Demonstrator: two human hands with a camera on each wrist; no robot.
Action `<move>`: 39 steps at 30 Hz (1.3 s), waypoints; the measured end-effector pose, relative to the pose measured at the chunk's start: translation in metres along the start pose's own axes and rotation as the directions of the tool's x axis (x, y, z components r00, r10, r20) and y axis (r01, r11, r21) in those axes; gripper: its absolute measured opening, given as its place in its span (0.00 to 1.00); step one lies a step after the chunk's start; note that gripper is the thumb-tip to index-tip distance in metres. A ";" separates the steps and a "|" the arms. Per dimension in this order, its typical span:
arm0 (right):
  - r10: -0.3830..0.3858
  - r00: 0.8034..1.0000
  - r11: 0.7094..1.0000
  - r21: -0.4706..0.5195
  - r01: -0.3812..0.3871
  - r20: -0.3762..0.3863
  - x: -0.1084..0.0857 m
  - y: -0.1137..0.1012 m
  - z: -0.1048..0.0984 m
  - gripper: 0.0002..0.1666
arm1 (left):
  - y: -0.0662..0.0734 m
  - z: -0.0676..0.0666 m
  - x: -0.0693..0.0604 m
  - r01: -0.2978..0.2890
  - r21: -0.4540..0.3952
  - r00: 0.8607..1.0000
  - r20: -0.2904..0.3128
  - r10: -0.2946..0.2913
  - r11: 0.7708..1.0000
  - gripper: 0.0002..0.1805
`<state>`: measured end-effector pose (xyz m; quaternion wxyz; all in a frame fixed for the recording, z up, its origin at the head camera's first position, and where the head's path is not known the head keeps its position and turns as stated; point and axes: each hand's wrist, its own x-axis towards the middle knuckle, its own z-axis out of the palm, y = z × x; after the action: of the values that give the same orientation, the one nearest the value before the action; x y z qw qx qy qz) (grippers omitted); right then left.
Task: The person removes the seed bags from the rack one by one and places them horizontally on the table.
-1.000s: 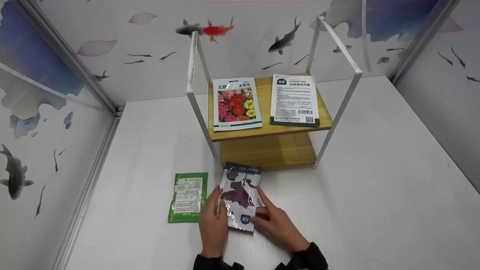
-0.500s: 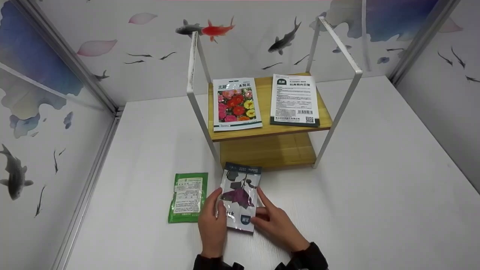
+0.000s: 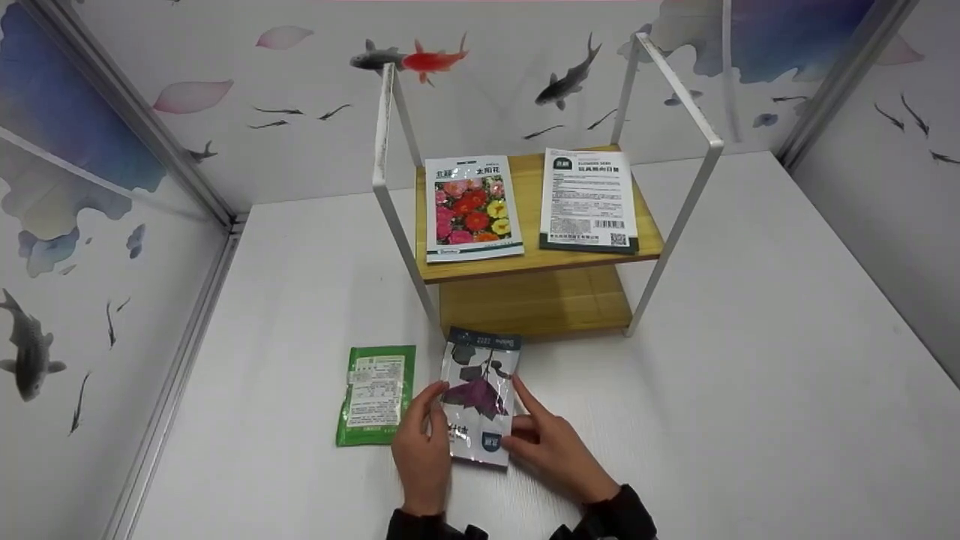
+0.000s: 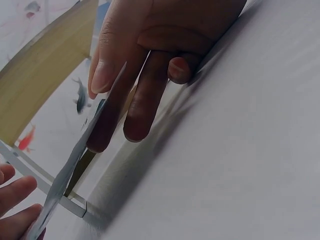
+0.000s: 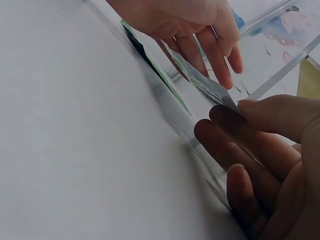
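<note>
A grey-white seed packet [image 3: 480, 375] with a purple flower picture is held in both hands, just in front of the shelf. At its left edge my left hand [image 3: 424, 450] pinches it, thumb on the upper face and fingers beneath, as the left wrist view shows. My right hand [image 3: 555, 450] grips the lower right edge; in the right wrist view its thumb [image 5: 270, 112] lies on top and fingertips are under the packet. Seen from the wrists, the packet is tilted and raised off the table. A green seed packet [image 3: 376, 396] lies flat beside the left hand, printed side up.
Behind the hands stands a two-tier wooden shelf [image 3: 536, 296] with white metal frame posts. On its upper board lie a colourful flower seed packet [image 3: 474, 210] and a white text-side-up packet [image 3: 589, 199]. Fish-patterned walls enclose the white table [image 3: 750, 375].
My left hand has slid slightly down and left along the packet's edge, uncovering more of its lettering. The packet's top edge has dipped a little. My right hand stays nearly still.
</note>
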<state>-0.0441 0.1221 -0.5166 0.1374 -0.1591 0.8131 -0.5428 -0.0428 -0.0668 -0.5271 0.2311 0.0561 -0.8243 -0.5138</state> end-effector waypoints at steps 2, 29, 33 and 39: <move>0.003 1.000 1.000 -0.004 -0.003 0.003 0.002 0.007 0.001 0.53 | 0.000 0.000 0.000 -0.015 -0.008 1.000 -0.007 0.015 1.000 0.15; -0.119 0.993 0.993 -0.015 0.119 -0.009 -0.006 -0.021 -0.007 0.47 | 0.000 -0.001 0.001 -0.040 -0.045 0.998 -0.042 0.038 0.998 0.14; -0.136 0.991 0.990 -0.034 0.135 -0.011 -0.006 -0.022 -0.007 0.47 | 0.000 -0.002 0.001 -0.023 -0.030 0.999 -0.043 0.022 0.999 0.14; -0.119 0.993 0.993 -0.026 0.118 -0.004 -0.006 -0.021 -0.006 0.47 | -0.001 -0.003 0.001 0.001 -0.012 0.999 -0.042 -0.001 1.000 0.12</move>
<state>-0.0383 0.1221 -0.4943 0.1006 -0.2074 0.8097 -0.5397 -0.0424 -0.0699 -0.5267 0.2485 0.0661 -0.8160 -0.5177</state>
